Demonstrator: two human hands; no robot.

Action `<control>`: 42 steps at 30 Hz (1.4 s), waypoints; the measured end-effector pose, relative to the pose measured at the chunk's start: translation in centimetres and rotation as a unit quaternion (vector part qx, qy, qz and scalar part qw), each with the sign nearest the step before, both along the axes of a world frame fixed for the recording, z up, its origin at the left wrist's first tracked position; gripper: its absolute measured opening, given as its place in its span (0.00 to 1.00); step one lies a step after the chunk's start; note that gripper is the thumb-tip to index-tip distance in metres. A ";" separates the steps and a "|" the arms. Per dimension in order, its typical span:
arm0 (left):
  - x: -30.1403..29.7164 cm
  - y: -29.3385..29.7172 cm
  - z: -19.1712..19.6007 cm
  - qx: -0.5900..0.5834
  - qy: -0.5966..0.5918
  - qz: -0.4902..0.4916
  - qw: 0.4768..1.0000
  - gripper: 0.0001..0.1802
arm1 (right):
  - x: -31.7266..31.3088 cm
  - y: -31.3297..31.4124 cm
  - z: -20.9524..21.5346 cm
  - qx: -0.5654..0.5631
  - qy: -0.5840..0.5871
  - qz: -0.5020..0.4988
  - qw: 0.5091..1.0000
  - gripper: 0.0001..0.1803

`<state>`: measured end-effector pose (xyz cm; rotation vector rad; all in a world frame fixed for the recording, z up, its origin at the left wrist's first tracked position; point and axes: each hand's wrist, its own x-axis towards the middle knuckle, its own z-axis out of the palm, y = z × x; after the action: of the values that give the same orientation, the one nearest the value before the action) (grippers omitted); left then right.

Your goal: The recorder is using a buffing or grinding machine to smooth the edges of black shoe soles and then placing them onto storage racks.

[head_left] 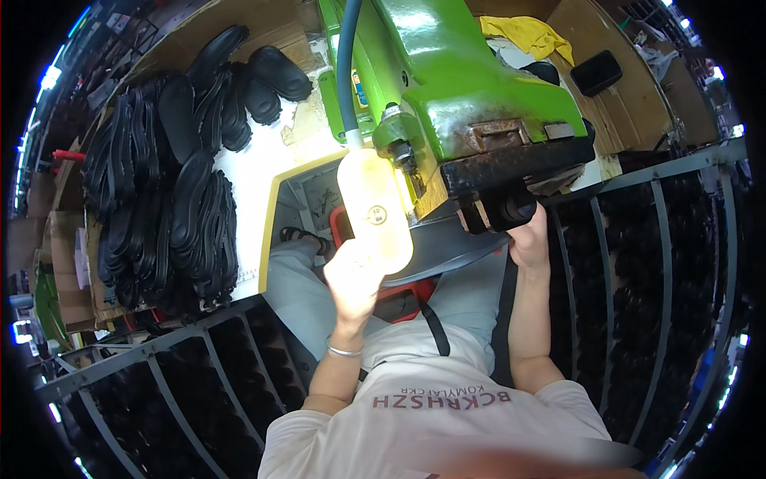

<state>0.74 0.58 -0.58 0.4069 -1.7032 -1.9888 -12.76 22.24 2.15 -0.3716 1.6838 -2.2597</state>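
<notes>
The dark grey shoe sole (447, 251) lies flat and thin under the head of the green machine (455, 88), its curved edge jutting out toward me just below the machine's rusted black lower block (519, 164). My left hand (351, 275) is raised at the sole's near left edge; the grip looks closed there, but strong glare from the lamp (373, 209) washes the fingers out, so I cannot tell whether it pinches the sole. My right hand (528, 238) reaches up to the sole's right end, beneath the black roller (511, 211); the fingers curl upward out of sight, and that grip cannot be judged either.

The lamp hangs directly in front of the left hand and hides part of the sole. A grey hose (345, 64) runs down the machine's left side to it. A silver bangle (345, 350) sits on my left wrist. A black strap (435, 329) crosses my lap.

On the white table (255, 172) to the left, black soles (171, 199) stand packed in dense rows and stacks. A yellow cloth (531, 33) lies behind the machine, with a black rectangular object (597, 72) just right of it. Grey metal-barred racks (662, 263) on both sides of me hold dark goods, too dim to identify.
</notes>
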 end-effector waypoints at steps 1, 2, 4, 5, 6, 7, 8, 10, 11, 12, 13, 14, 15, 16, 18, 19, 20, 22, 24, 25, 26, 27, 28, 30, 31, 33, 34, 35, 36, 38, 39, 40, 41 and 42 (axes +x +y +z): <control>0.3 -0.3 0.1 0.010 -0.004 0.017 1.000 0.10 | 0.0 -0.6 0.1 -0.014 0.001 0.017 1.000 0.12; 0.7 -0.7 0.2 0.031 -0.027 0.019 0.999 0.08 | 0.2 -1.6 0.0 -0.013 0.006 0.002 1.000 0.13; 1.6 -1.5 0.0 0.074 -0.026 0.026 0.997 0.08 | 0.7 -2.7 0.3 -0.029 -0.001 0.043 0.999 0.16; 2.2 -2.1 -0.3 0.112 -0.028 0.033 0.993 0.09 | 0.9 -3.2 0.4 -0.012 0.002 0.053 0.999 0.17; 2.8 -2.8 -0.7 0.126 -0.034 0.026 0.991 0.10 | 1.1 -3.8 0.6 0.001 0.037 0.067 0.997 0.19; 3.4 -3.4 -1.2 0.122 -0.040 0.028 0.991 0.10 | 1.4 -4.4 0.7 0.035 0.074 0.069 0.994 0.20; 4.1 -3.8 -1.8 0.140 -0.050 0.005 0.989 0.09 | 1.6 -4.9 0.8 0.014 0.070 0.072 0.995 0.20; 5.0 -3.8 -2.9 0.158 -0.048 -0.041 0.985 0.10 | 2.0 -5.8 0.8 0.048 0.038 0.092 0.994 0.25; 5.4 -3.4 -3.3 0.172 -0.055 -0.081 0.980 0.10 | 2.1 -6.4 0.7 0.046 0.038 0.090 0.994 0.25; 5.5 -2.6 -3.6 0.122 -0.123 -0.111 0.979 0.10 | 2.2 -7.0 0.3 0.016 0.026 0.076 0.997 0.28; 5.3 -1.7 -3.7 0.123 -0.170 -0.162 0.964 0.10 | 2.4 -7.3 0.0 -0.015 0.013 0.062 0.998 0.30; 4.9 -0.4 -3.7 0.074 -0.178 -0.190 0.963 0.13 | 2.5 -7.0 -0.3 0.037 0.010 0.048 0.998 0.32; 4.3 0.9 -3.4 0.073 -0.206 -0.233 0.948 0.18 | 2.7 -6.8 -0.7 0.037 0.011 0.049 0.998 0.32; 3.6 1.9 -3.0 0.009 -0.159 -0.217 0.963 0.21 | 3.0 -6.6 -1.2 0.046 0.047 0.018 0.998 0.31; 1.6 3.1 -1.8 -0.058 -0.100 -0.190 0.975 0.21 | 3.6 -5.8 -2.2 0.087 0.137 -0.024 0.986 0.26; 0.5 3.7 -1.2 0.044 -0.070 -0.180 0.980 0.18 | 4.1 -5.1 -2.7 0.042 0.135 -0.041 0.989 0.24; -0.6 3.9 -0.7 0.033 -0.076 -0.183 0.980 0.16 | 4.5 -4.3 -3.2 0.084 0.115 -0.061 0.988 0.24; -2.6 4.0 0.0 -0.081 -0.066 -0.164 0.981 0.11 | 5.7 -3.1 -4.3 0.085 0.078 -0.084 0.990 0.24; -3.8 3.9 0.4 -0.130 -0.067 -0.143 0.979 0.11 | 7.7 -1.8 -5.3 0.076 0.011 -0.033 0.997 0.28; -4.0 3.9 0.5 -0.178 -0.072 -0.123 0.974 0.10 | 9.2 -1.6 -6.1 0.069 -0.020 -0.024 0.997 0.26; -4.1 4.0 0.5 -0.155 -0.038 -0.100 0.982 0.09 | 10.4 -1.1 -6.7 0.071 -0.075 0.032 0.994 0.24; -4.1 4.2 0.6 -0.155 -0.039 -0.102 0.982 0.09 | 11.3 -0.7 -7.3 0.061 -0.132 0.085 0.986 0.22; -3.9 4.3 0.6 -0.110 -0.029 -0.089 0.990 0.08 | 12.2 -0.3 -7.8 0.065 -0.134 0.083 0.985 0.22; -3.3 4.7 0.7 -0.048 -0.032 -0.078 0.995 0.08 | 12.9 1.0 -8.4 -0.006 -0.222 0.077 0.972 0.16; -3.0 5.0 0.7 -0.049 -0.034 -0.081 0.995 0.08 | 12.6 1.8 -8.4 0.001 -0.225 0.074 0.972 0.16; -2.6 5.2 0.7 0.088 -0.014 -0.094 0.992 0.11 | 11.0 3.4 -7.8 0.008 -0.203 -0.067 0.977 0.14; -2.5 5.2 0.7 0.093 -0.026 -0.098 0.990 0.13 | 9.9 4.2 -7.2 0.012 -0.168 -0.086 0.982 0.13; -2.5 5.2 0.6 0.067 -0.035 -0.096 0.993 0.13 | 8.7 4.6 -6.6 0.001 -0.126 -0.103 0.987 0.12; -2.6 5.0 0.4 0.052 -0.059 -0.100 0.992 0.12 | 7.5 4.7 -5.9 0.014 -0.105 -0.142 0.984 0.12; -2.8 4.6 0.2 0.038 -0.083 -0.105 0.990 0.12 | 5.0 4.4 -4.5 0.031 -0.057 -0.188 0.980 0.13; -2.9 4.2 0.1 -0.009 -0.093 -0.104 0.990 0.12 | 3.8 4.1 -3.8 0.036 -0.036 -0.196 0.979 0.13; -2.9 3.8 0.0 -0.005 -0.124 -0.122 0.985 0.12 | 2.7 3.7 -3.1 0.047 -0.017 -0.200 0.979 0.14; -2.9 3.3 0.0 -0.056 -0.101 -0.099 0.988 0.12 | 2.0 3.2 -2.4 0.049 -0.009 -0.194 0.980 0.14; -2.9 2.6 0.0 -0.088 -0.067 -0.092 0.990 0.13 | 1.4 2.5 -1.9 0.055 0.002 -0.184 0.981 0.14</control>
<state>-2.19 3.20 -0.53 0.3391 -2.0486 -1.9523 -11.40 24.76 0.28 -0.0400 2.0079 -2.3958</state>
